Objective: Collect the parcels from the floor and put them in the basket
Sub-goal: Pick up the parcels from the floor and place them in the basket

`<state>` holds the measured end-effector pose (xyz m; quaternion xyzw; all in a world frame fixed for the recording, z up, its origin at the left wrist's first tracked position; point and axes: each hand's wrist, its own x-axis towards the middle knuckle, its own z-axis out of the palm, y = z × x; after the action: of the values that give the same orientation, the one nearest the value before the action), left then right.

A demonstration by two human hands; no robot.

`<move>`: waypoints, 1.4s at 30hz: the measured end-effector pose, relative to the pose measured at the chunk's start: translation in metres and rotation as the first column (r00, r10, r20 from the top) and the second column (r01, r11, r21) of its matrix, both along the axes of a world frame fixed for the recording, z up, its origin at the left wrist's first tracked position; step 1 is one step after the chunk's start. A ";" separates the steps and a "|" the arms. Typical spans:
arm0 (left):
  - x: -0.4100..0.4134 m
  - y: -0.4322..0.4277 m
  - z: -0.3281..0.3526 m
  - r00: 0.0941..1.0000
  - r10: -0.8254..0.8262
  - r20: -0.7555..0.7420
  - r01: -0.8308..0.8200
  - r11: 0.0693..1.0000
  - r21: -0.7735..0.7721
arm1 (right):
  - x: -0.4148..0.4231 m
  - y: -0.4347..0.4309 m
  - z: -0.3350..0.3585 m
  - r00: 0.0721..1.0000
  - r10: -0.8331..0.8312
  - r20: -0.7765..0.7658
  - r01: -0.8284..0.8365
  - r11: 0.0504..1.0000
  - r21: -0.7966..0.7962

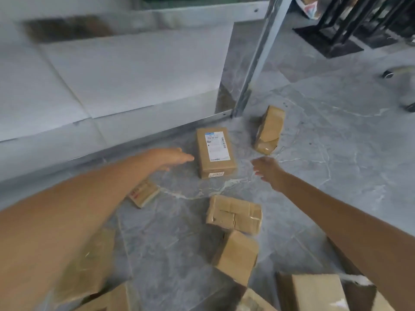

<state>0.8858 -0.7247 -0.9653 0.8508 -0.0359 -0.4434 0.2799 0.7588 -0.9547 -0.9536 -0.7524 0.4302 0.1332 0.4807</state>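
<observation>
A grey marbled floor (336, 153) runs up to a metal shelf (134, 70). Brown cardboard parcels lie scattered on the floor. The labelled parcel (215, 152), with a white sticker on top, lies flat just beside the shelf's bottom rail. A taped parcel (233, 214) lies nearer the camera. The left hand (173, 157) and right hand (268, 170) flank the labelled parcel, fingers loose and outstretched, holding nothing

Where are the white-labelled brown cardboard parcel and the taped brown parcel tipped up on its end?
White-labelled brown cardboard parcel (216, 152): head view, top face, on the label.
Taped brown parcel on end (270, 129): head view, broad side face.
</observation>
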 end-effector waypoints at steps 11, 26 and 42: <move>-0.050 -0.072 -0.158 0.790 0.608 -0.075 -0.565 0.676 -0.473 | 0.016 0.032 -0.178 0.957 -0.159 0.243 0.127 0.982 0.141; -0.028 -0.037 -0.026 0.930 0.320 -0.181 -0.368 0.817 -0.444 | 0.041 0.043 -0.076 0.902 -0.324 0.285 0.145 0.849 0.507; -0.135 0.065 0.388 0.920 0.076 -0.385 -0.225 0.906 -0.359 | -0.091 0.114 0.330 0.960 -0.200 0.198 0.044 0.801 0.598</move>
<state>0.7508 -0.6596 -0.5773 0.6801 -0.0059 -0.5526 0.4818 0.6674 -0.8408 -0.6240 -0.5479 0.3514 0.1318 0.7476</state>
